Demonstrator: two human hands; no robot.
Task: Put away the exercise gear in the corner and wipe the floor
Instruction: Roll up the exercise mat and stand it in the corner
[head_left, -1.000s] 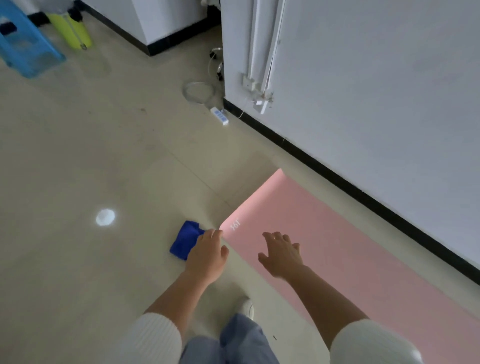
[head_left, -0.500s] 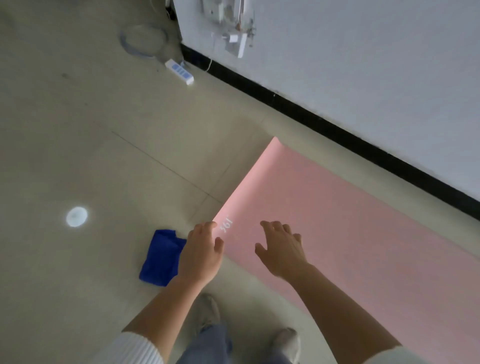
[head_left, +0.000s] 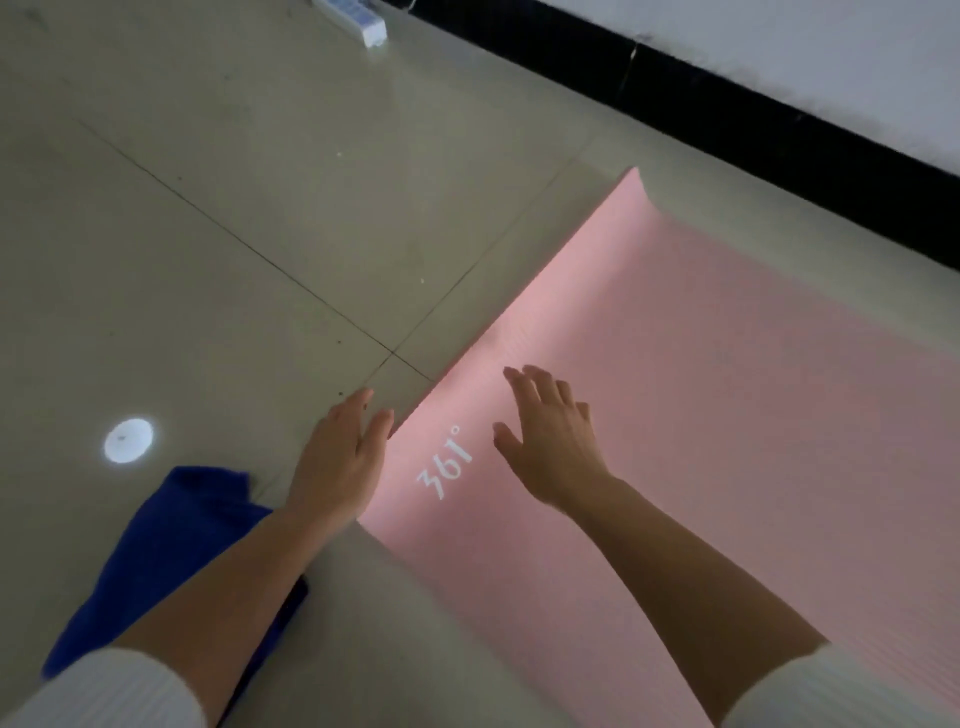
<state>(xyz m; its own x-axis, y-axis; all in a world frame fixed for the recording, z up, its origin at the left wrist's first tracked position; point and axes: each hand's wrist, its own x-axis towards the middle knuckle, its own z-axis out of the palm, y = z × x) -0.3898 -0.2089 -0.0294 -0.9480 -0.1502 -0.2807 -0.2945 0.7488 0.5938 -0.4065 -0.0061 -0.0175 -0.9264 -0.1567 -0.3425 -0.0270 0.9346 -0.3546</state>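
A pink exercise mat (head_left: 701, 364) lies flat on the tiled floor along the wall, with white "361°" lettering near its near-left corner. My left hand (head_left: 340, 457) reaches forward with straight fingers, just left of that corner of the mat. Over the mat's end hovers my right hand (head_left: 550, 441), fingers spread and holding nothing. A blue cloth (head_left: 171, 540) lies on the floor at the lower left, partly hidden under my left forearm.
A white power strip (head_left: 358, 21) lies on the floor at the top. A black skirting board (head_left: 727, 98) runs along the white wall at the upper right. A bright round light reflection (head_left: 128, 440) shows on the tiles at the left.
The view has dropped much closer to the floor and mat. Both hands have reached further forward towards the mat's short end, and the blue cloth now sits under my left forearm.
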